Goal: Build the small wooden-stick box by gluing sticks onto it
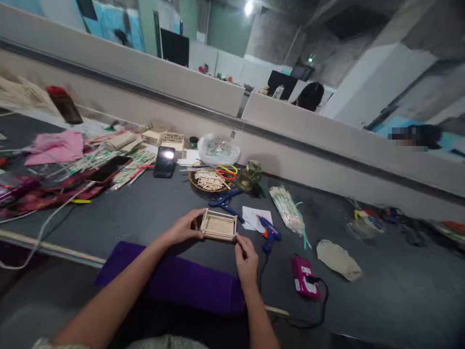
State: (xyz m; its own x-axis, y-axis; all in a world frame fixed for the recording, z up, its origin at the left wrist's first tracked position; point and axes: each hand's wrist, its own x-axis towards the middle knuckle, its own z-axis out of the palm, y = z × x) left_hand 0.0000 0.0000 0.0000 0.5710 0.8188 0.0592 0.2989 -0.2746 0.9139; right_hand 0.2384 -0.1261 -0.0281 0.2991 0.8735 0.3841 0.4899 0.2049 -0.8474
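Note:
A small flat tray built from thin wooden sticks (219, 226) lies on the dark grey table (152, 208) in front of me. My left hand (184, 227) grips its left edge, thumb and fingers closed round the frame. My right hand (246, 259) pinches the tray's near right corner with closed fingers. A blue glue gun (269, 231) rests just right of the tray on a white paper (254, 216). Blue-handled pliers (227, 201) lie just behind the tray.
A purple cloth (174, 278) lies under my forearms. Behind are a round dish of sticks (210, 180), a black phone (165, 162), a glass jar (250, 174), a bag of sticks (288, 208). A pink power adapter (305, 278) and beige cloth (337, 259) lie to the right. Another person's head (310, 96) shows beyond the partition.

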